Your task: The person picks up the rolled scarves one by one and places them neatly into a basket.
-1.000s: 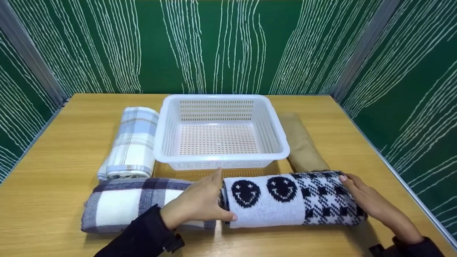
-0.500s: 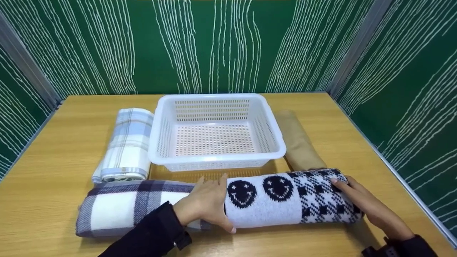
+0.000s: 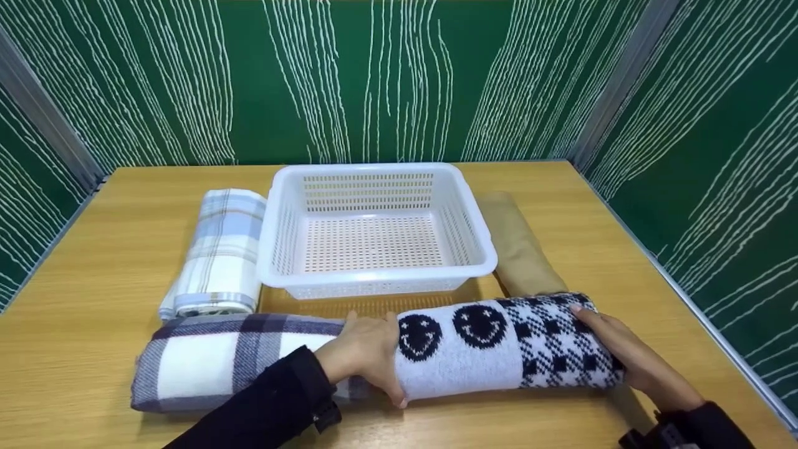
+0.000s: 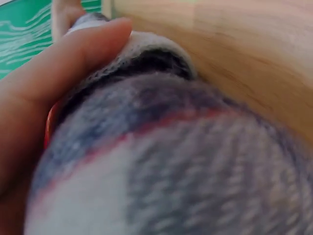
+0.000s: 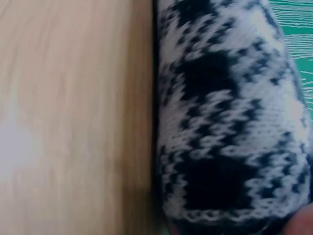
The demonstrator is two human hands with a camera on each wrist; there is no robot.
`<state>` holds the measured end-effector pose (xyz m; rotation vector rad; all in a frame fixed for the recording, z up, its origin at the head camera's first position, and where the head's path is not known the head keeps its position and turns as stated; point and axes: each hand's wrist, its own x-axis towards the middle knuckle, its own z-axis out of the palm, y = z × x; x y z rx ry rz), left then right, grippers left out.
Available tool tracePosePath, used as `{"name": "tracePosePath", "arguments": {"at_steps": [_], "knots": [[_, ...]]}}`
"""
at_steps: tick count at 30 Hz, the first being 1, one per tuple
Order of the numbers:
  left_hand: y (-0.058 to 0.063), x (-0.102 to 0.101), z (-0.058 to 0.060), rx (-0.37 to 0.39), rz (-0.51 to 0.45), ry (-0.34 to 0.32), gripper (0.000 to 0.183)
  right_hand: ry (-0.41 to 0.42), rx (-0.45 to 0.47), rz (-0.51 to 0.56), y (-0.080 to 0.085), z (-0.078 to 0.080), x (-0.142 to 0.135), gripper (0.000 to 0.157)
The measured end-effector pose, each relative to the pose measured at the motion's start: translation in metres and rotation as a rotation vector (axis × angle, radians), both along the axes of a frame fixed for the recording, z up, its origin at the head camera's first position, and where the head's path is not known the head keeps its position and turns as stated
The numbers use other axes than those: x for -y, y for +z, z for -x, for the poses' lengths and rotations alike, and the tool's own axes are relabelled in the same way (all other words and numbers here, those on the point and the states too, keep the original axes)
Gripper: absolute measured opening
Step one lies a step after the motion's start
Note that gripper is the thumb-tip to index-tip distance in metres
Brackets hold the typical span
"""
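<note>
A rolled knit scarf (image 3: pixel 461 374), pale grey with black smiley faces and a black-and-white check at its right end, lies crosswise at the front of the table. My left hand (image 3: pixel 365 352) grips its left end, thumb low on the near side and fingers toward the back. At the checked end my right hand (image 3: pixel 633 352) holds the roll, its thumb on top and the other fingers mostly hidden behind. A rolled plaid scarf (image 3: pixel 199 368) in white and grey-purple lies right beside the left hand; in the left wrist view this plaid roll (image 4: pixel 146 166) fills the foreground.
A white perforated plastic basket (image 3: pixel 380 275) stands behind the scarves. Left of it lies a rolled blue-and-white plaid cloth (image 3: pixel 224 249), and right of it a folded tan cloth (image 3: pixel 523 249). Green panels (image 3: pixel 280 81) with white lines border the wooden table (image 3: pixel 81 280).
The left hand has closed in over the scarf's left end. The smiley scarf has shifted slightly left against the plaid one, the right hand moving along with it.
</note>
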<state>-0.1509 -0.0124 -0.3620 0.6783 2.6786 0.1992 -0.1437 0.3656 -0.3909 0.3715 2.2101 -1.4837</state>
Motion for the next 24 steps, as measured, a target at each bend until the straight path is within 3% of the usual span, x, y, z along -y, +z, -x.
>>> {"name": "tracePosePath", "arguments": {"at_steps": [6, 11, 15, 17, 19, 24], "knots": [[0.001, -0.006, 0.002, -0.003, 0.041, -0.01, 0.123, -0.025, -0.002, 0.052, 0.004, 0.0, 0.001, 0.091], [0.0, -0.006, 0.002, -0.007, -0.016, -0.001, 0.116, -0.06, 0.034, 0.098, 0.003, 0.0, 0.0, 0.094], [0.0, -0.006, 0.004, -0.002, -0.073, 0.006, 0.099, -0.155, 0.061, 0.256, -0.001, -0.004, -0.001, 0.094], [0.001, -0.005, 0.006, 0.027, -0.115, 0.023, 0.088, -0.209, 0.07, 0.363, -0.002, -0.005, 0.0, 0.092], [0.002, -0.004, 0.008, 0.075, -0.165, 0.054, 0.087, -0.241, 0.08, 0.448, -0.001, -0.007, 0.0, 0.092], [0.006, 0.001, 0.012, 0.212, -0.314, 0.138, 0.08, -0.286, 0.097, 0.535, 0.006, -0.01, 0.002, 0.085]]}}
